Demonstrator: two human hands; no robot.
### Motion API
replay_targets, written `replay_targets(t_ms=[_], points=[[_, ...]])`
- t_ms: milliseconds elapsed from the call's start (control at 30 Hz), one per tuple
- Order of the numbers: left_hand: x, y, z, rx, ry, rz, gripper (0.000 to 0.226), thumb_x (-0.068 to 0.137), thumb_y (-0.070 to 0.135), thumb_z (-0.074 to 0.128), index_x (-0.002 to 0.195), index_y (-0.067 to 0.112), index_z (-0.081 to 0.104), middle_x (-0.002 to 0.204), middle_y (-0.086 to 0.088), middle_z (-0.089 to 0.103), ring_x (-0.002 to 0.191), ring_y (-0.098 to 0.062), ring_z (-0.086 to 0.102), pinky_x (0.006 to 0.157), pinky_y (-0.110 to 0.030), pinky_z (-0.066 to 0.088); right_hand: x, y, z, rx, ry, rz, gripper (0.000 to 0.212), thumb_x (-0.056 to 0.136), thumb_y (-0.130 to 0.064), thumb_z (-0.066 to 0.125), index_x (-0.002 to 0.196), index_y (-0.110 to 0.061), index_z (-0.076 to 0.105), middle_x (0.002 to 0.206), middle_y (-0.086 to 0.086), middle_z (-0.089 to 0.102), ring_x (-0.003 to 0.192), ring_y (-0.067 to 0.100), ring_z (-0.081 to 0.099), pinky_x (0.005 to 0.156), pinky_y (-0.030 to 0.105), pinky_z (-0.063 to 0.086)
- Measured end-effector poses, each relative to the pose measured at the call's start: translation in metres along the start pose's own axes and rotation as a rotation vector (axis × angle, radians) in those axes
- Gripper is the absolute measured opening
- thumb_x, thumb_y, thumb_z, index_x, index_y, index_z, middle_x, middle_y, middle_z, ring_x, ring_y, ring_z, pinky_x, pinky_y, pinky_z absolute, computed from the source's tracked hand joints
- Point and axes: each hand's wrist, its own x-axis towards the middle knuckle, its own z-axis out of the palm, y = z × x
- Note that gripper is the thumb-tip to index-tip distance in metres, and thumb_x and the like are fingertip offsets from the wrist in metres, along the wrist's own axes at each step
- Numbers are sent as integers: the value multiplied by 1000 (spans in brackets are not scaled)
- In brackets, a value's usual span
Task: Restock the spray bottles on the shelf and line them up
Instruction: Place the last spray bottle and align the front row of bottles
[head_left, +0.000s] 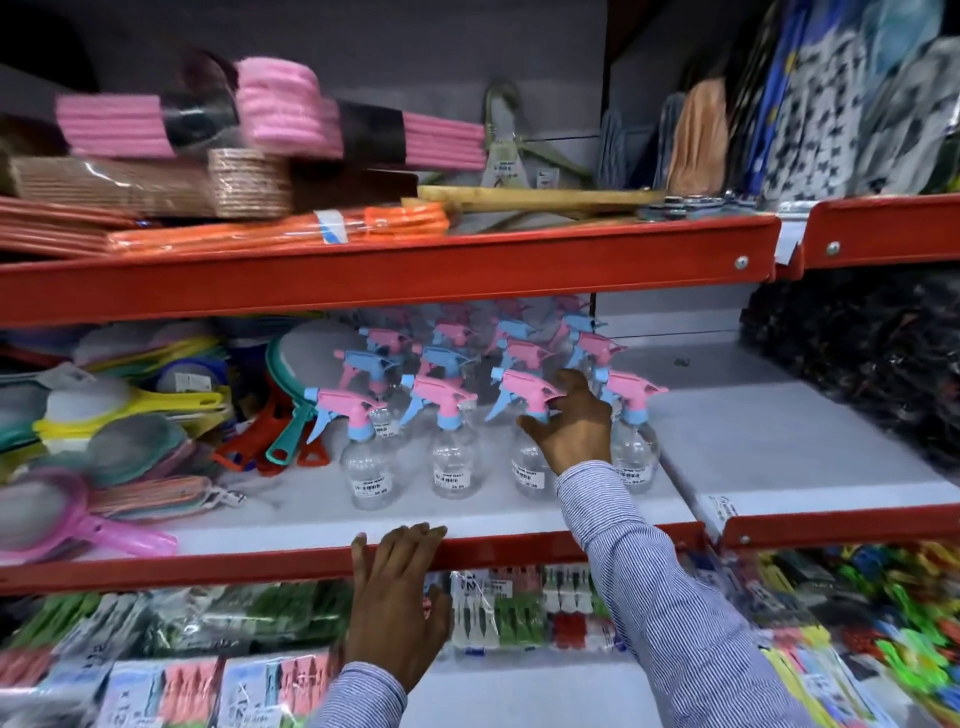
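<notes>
Several clear spray bottles with pink and blue trigger heads stand in rows on the middle shelf (519, 519). The front row has bottles at the left (366, 457), beside it (452, 447), under my hand (527, 467) and at the right (634, 447). My right hand (571, 421) reaches in between the two right front bottles, fingers curled around the pink head and neck of the third bottle. My left hand (397, 597) lies flat, fingers apart, on the red front lip of that shelf, holding nothing.
Coloured plastic strainers (130, 415) pile up left of the bottles. To the bottles' right is bare white shelf (753, 441), then dark bagged goods (872, 353). Hangers and pink rolls fill the upper shelf (363, 275). Packets of clothes pegs (519, 608) hang below.
</notes>
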Motion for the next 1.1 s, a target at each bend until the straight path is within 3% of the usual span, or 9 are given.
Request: replay_targets(t_ms=[267,467,600,700,767,867,933,1033,1100], points=[[1,2,0,-18,1,-34,58,72,34,55,129,29,53,124,6,61,121,-17,49,116,-57,17,-6,8,0,3,60,-69,73,68,-12,75,133,-23,46,89,9,75,83,24,70,86,24,52],[0,4,-2,-2,-24,-32,58,75,38,52,132,30,50,127,7,61,123,-21,51,116,-59,19,-17,2,-13,35,35,-66,79,70,-10,80,139,-23,42,102,15,74,92,30,70,89,43,57],[4,9,-6,-22,24,-21,55,75,38,54,129,26,54,131,4,60,128,-24,46,116,-54,23,-50,6,-41,50,55,-97,54,71,-7,80,120,-19,60,99,5,73,80,19,69,82,34,59],[22,32,-10,-235,85,56,46,77,28,59,122,21,60,121,1,63,119,-19,52,107,-34,40,-69,25,-52,11,9,-26,21,76,-4,73,95,-14,72,84,-3,73,62,6,66,73,31,61],[41,54,-11,-396,55,-7,46,78,28,60,123,21,59,119,1,64,112,-15,57,102,-18,38,-68,40,-46,-60,-68,29,23,79,-3,69,100,-11,72,92,1,75,65,8,67,77,26,58],[72,83,-2,-535,-43,-119,59,78,31,62,133,13,52,130,-7,61,112,-21,60,98,-29,46,-60,55,-32,-91,-157,57,37,84,-5,62,120,-6,62,115,10,71,93,23,70,90,32,55],[91,95,4,-585,-90,-177,62,80,27,66,136,7,46,133,-11,58,116,-28,59,96,-33,48,-53,58,-24,-94,-200,51,35,85,-9,58,120,-8,61,116,11,70,104,28,67,94,36,54],[111,104,11,-652,-112,-255,57,79,20,72,130,13,49,112,1,63,101,-21,63,74,-4,43,-42,57,-20,-88,-247,46,29,83,-7,58,112,-11,64,111,11,72,104,28,66,92,32,52],[115,103,17,-676,-96,-257,56,79,17,73,130,17,51,104,10,59,94,-15,62,65,5,37,-39,56,-20,-67,-264,54,33,83,-5,60,115,-12,64,113,9,72,106,26,65,95,27,48]])
